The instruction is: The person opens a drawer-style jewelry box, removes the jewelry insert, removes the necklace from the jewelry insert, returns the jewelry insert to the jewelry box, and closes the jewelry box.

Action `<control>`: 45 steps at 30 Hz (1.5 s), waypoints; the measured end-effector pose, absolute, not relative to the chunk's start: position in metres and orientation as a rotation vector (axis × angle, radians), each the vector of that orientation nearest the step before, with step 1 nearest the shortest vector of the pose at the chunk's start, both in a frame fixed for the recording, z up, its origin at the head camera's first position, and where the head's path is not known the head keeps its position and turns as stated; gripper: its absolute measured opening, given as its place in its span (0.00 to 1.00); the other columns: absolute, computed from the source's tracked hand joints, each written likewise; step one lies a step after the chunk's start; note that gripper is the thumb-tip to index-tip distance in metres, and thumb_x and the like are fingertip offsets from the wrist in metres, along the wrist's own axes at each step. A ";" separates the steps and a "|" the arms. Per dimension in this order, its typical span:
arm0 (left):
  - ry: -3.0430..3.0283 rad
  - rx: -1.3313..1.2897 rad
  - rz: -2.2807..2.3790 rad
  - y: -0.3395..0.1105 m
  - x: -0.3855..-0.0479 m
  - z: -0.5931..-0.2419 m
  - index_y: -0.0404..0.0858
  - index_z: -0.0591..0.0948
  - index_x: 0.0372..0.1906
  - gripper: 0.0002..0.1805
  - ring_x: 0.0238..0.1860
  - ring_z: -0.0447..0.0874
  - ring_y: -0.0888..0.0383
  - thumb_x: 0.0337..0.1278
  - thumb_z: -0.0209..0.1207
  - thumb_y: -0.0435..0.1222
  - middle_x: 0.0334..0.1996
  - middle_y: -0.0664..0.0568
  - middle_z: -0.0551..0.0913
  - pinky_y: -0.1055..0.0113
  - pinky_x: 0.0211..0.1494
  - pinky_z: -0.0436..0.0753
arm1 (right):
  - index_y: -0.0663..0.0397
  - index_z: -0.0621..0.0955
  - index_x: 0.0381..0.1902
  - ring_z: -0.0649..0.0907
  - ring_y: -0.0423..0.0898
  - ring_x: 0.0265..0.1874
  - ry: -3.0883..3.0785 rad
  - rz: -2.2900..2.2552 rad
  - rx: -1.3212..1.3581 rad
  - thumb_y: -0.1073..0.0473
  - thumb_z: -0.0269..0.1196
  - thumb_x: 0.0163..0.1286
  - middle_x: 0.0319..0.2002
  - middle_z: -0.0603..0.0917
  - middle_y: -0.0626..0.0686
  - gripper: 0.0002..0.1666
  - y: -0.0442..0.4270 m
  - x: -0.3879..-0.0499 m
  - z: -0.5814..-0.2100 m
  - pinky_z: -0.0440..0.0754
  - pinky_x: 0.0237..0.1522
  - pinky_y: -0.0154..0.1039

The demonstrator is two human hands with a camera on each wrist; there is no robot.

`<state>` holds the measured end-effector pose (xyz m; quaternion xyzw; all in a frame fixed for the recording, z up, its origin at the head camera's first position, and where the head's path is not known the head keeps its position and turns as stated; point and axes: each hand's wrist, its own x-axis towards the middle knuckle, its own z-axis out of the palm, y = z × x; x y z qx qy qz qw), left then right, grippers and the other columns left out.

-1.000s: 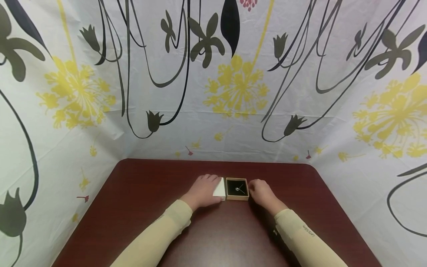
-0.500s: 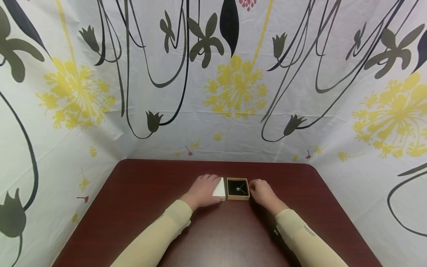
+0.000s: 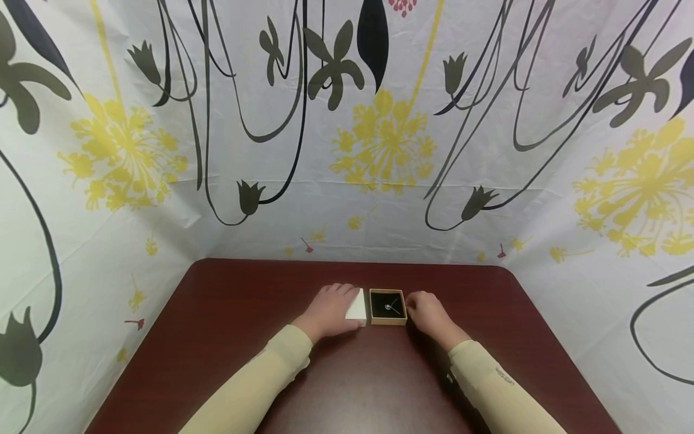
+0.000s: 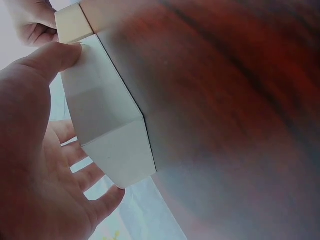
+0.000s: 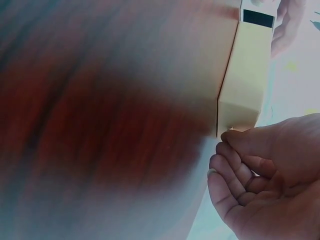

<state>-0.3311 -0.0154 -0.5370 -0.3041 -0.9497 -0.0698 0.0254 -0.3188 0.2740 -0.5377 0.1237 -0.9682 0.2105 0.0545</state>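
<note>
Lying just beside the right fingers [image 5: 221,192], an open box [image 5: 244,70].

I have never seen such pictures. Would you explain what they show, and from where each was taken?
These are a person's left hand and right hand, no machine. The wide picture is from a head camera, the smaller two from cameras on each wrist. On the dark red table lie a white box and, beside it, an open gold box with a small silvery ornament on its black lining. The left hand grips the white box; the right hand seems to pinch the gold box's outer end.
</note>
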 end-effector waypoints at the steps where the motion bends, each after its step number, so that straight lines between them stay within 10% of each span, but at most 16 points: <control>1: -2.937 -0.944 -0.219 -0.015 -0.331 -0.537 0.41 0.72 0.84 0.49 0.76 0.73 0.46 0.69 0.63 0.68 0.77 0.49 0.76 0.45 0.78 0.72 | 0.61 0.89 0.37 0.88 0.53 0.36 -2.947 0.642 0.370 0.70 0.68 0.74 0.35 0.90 0.54 0.04 0.275 -0.319 -0.538 0.88 0.43 0.55; 45: -2.956 -1.174 -0.289 0.056 -0.359 -0.508 0.40 0.84 0.70 0.32 0.62 0.86 0.55 0.69 0.75 0.51 0.62 0.50 0.85 0.62 0.65 0.83 | 0.61 0.89 0.51 0.89 0.60 0.50 -2.962 0.690 0.298 0.65 0.70 0.77 0.49 0.90 0.60 0.08 0.301 -0.290 -0.522 0.87 0.53 0.60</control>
